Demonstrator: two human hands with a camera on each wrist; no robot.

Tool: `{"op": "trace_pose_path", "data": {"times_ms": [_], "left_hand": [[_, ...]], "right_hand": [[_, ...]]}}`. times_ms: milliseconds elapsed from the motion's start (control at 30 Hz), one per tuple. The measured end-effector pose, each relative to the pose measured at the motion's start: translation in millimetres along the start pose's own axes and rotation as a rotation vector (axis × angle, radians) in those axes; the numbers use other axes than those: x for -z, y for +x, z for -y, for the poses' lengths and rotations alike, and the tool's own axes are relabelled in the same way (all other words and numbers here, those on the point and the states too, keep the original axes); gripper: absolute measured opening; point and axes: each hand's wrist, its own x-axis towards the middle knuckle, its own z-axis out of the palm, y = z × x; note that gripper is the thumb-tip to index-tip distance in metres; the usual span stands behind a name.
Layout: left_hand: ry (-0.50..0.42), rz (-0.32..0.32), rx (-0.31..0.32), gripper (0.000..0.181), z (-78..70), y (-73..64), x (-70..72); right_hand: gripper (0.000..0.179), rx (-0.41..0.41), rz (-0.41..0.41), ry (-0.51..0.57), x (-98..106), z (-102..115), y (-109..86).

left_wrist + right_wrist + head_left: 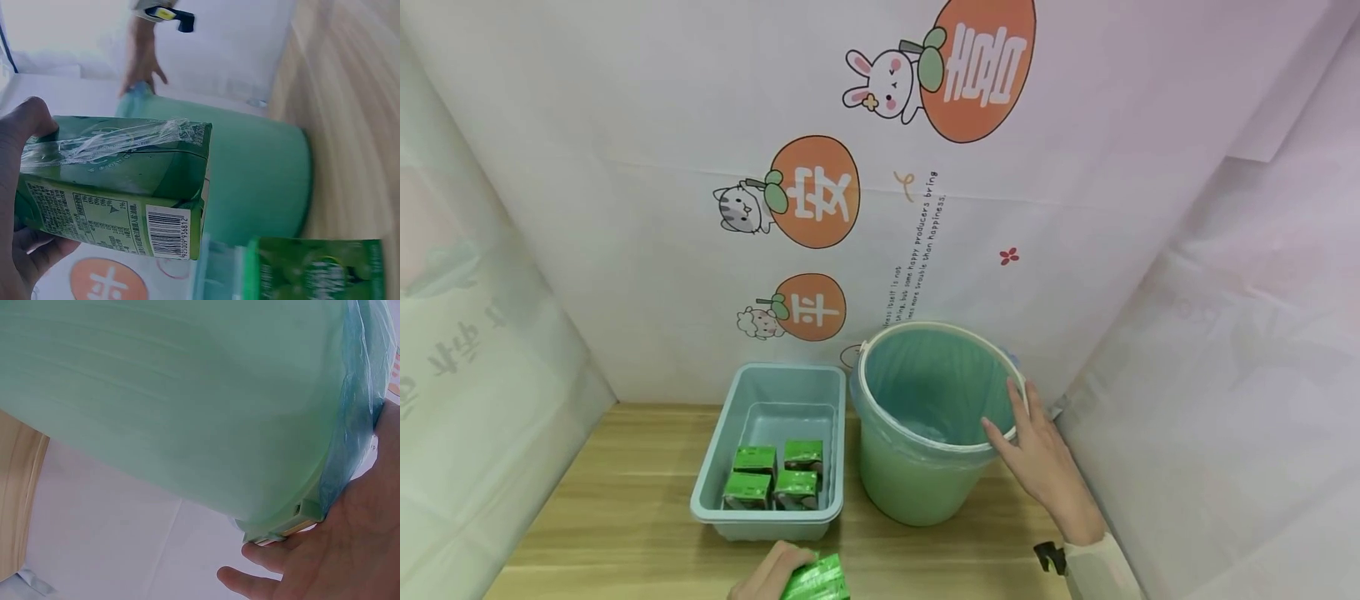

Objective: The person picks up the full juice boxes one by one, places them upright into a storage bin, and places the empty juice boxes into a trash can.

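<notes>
My left hand (769,575) grips a green printed carton (119,187) near the table's front edge, its top crossed by a strip of clear wrap. In the left wrist view, the thumb lies on top and the fingers are underneath. The right hand (1037,454) rests with spread, fairly straight fingers on the white rim of a light green trash can (917,487). A blue plastic bag (353,425) lines the can and folds over its rim. Left of the can stands a light blue tray (775,383), with several green cartons (750,490) in its front half.
A wood-grain table (602,517) carries the tray and can, which stand side by side. White printed cloth (662,250) hangs close behind them and at both sides. A black clip-like piece (1049,557) sits by the right sleeve.
</notes>
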Motion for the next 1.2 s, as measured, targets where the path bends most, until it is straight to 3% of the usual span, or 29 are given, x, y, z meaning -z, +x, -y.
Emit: {"op": "trace_pose_path", "data": {"times_ms": [100, 333, 433, 600, 967, 1200], "left_hand": [[-0.037, -0.032, 0.024, 0.049, -11.5, 12.4, 3.5], [-0.12, -0.119, -0.197, 0.041, -8.4, 46.8, 11.9], [-0.142, -0.122, -0.237, 0.039, -7.0, 61.0, 15.7], [-0.124, -0.088, -0.192, 0.043, -11.4, 82.0, 24.3], [-0.092, -0.087, -0.1, 0.039, -14.3, 131.0, 34.3], [-0.12, -0.031, -0.13, 0.032, -16.5, 172.0, 32.6]], "right_hand": [[0.087, -0.006, -0.001, 0.004, 0.4, -1.1, -0.3], [0.087, -0.006, -0.004, 0.005, -0.6, -1.6, -0.2], [0.087, -0.007, -0.007, 0.008, -1.4, -1.4, -0.3], [0.087, -0.009, -0.012, 0.014, -1.9, -1.3, -0.4], [0.089, -0.007, -0.008, 0.008, 0.5, -1.4, -0.5], [0.09, 0.0, 0.001, -0.01, 0.9, -0.2, 0.3]]}}
